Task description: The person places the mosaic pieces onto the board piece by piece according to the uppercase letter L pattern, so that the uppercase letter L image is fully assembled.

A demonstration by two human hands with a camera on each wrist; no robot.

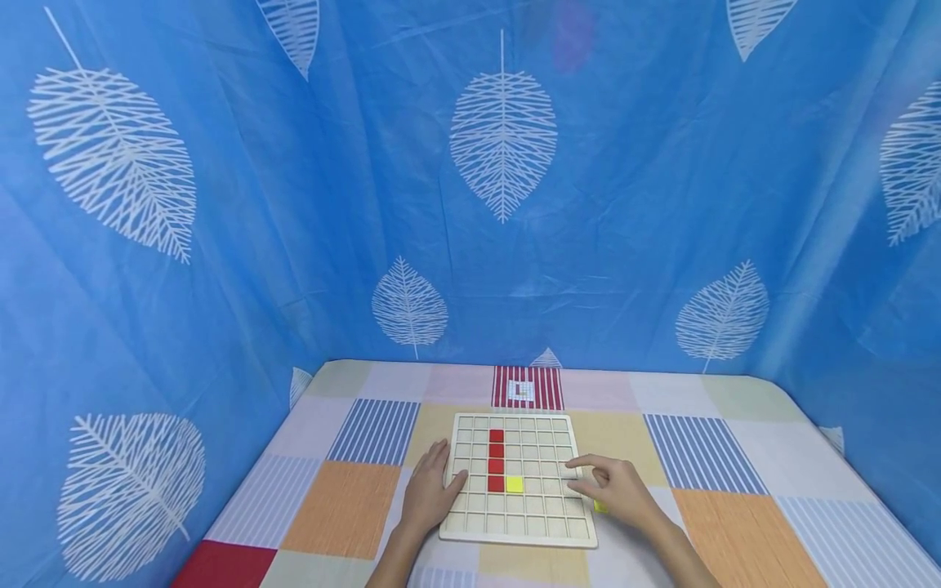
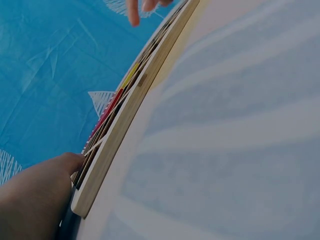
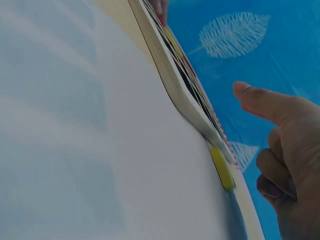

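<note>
A pale wooden grid board lies flat on the cloth. Several red square pieces form a column left of its middle, and one yellow square piece sits right of the lowest red one. My left hand rests against the board's left edge, its thumb over the rim and fingers extended alongside. Over the board's right edge hovers my right hand, index finger and thumb apart with nothing between them; its other fingers are curled. Partly hidden below it, a second yellow piece lies beside the board.
Behind the board lies a small card with a grid pattern on a red-striped patch. A patchwork cloth covers the table. Blue curtains with white leaf prints enclose the back and both sides.
</note>
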